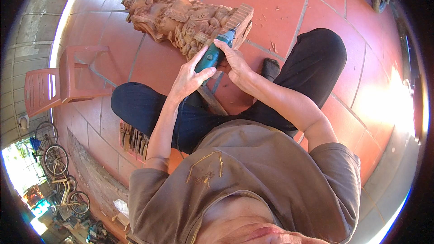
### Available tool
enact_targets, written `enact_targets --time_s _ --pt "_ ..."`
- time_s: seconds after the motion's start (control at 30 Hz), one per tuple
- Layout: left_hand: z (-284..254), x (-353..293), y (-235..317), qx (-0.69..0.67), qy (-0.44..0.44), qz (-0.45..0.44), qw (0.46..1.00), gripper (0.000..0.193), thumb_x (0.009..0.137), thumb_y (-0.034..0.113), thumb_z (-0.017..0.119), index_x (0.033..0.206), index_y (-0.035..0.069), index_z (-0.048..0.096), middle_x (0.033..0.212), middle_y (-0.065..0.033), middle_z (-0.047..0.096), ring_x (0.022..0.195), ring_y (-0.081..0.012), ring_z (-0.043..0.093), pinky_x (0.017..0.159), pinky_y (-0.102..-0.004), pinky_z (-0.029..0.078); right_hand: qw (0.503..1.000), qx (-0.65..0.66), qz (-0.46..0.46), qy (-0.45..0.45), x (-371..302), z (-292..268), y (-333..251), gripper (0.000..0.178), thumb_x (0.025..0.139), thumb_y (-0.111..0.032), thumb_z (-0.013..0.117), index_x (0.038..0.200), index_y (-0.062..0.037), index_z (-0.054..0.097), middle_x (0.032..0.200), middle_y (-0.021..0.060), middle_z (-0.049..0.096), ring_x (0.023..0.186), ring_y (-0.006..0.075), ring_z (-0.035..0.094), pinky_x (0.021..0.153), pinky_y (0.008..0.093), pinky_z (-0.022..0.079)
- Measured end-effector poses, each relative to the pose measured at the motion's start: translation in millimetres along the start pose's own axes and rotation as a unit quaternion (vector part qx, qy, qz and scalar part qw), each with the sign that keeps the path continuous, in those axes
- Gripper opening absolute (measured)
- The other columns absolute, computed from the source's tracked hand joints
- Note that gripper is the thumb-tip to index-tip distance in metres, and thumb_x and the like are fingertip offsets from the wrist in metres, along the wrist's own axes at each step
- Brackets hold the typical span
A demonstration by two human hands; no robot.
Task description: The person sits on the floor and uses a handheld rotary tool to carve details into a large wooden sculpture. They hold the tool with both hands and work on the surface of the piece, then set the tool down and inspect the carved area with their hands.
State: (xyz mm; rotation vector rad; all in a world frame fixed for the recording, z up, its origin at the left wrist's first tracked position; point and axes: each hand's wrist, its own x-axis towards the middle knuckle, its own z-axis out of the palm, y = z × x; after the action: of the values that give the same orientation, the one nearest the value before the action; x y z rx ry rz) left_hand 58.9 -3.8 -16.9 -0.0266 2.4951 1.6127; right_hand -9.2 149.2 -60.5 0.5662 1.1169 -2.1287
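A green die grinder [210,57] lies between my two hands, its metal nose pointing away from me. My left hand [189,77] is wrapped round the rear of its body, thumb across the top. Closer to the nose, my right hand [235,62] grips it with the thumb along the upper side. The tool's tip is beside the block-like base of a carved wooden statue [181,16], which lies on its side on the floor. Whether the tip touches the wood I cannot tell. A dark cord hangs down from the grinder past my left wrist.
Below the hands a wooden bar [212,100] lies between my crossed legs. Several chisels [133,140] sit beside my left thigh. A reddish plastic chair [68,79] lies tipped at left. Bicycles [55,159] stand farther off. Wood shavings [273,46] dot the tiled floor [280,13].
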Motion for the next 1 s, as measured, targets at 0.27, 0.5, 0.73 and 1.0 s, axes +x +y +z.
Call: enact_targets --time_s 0.27,0.5,0.73,1.0 --pt "-2 -2 4 -0.002 0.019 -0.012 1.0 0.075 0.084 0.028 0.072 0.146 -0.001 0.041 0.128 -0.0214 0.061 0.113 -0.0218 0.059 0.098 -0.0338 0.045 1.0 0.019 0.003 0.0 4 8 0 0.048 0.08 -0.031 0.079 0.111 -0.0014 0.057 0.093 0.0077 0.065 0.077 0.0205 0.065 0.069 0.0386 0.056" --pt "-3 -3 6 0.006 0.03 -0.026 0.999 0.074 0.085 0.027 0.071 0.146 -0.001 0.04 0.124 -0.022 0.063 0.108 -0.022 0.062 0.095 -0.0341 0.047 0.999 0.024 -0.028 0.002 16 11 5 0.05 0.078 -0.026 0.081 0.115 -0.002 0.056 0.095 0.0075 0.064 0.079 0.0199 0.064 0.07 0.0373 0.056" --pt "-4 -2 8 0.007 0.038 -0.028 0.999 0.074 0.084 0.028 0.071 0.146 -0.001 0.04 0.123 -0.0229 0.063 0.109 -0.0225 0.062 0.095 -0.0346 0.047 1.0 -0.005 -0.018 -0.001 13 14 3 0.047 0.082 -0.039 0.077 0.112 -0.0075 0.059 0.091 0.0053 0.067 0.074 0.0177 0.067 0.068 0.0363 0.058" --pt "-4 -1 10 0.01 0.021 -0.027 0.999 0.075 0.084 0.029 0.071 0.146 -0.001 0.04 0.126 -0.023 0.062 0.113 -0.0232 0.06 0.098 -0.0344 0.045 1.0 -0.002 -0.014 0.001 9 11 2 0.044 0.082 -0.039 0.077 0.109 -0.007 0.061 0.092 0.0059 0.068 0.076 0.0189 0.068 0.07 0.0382 0.058"
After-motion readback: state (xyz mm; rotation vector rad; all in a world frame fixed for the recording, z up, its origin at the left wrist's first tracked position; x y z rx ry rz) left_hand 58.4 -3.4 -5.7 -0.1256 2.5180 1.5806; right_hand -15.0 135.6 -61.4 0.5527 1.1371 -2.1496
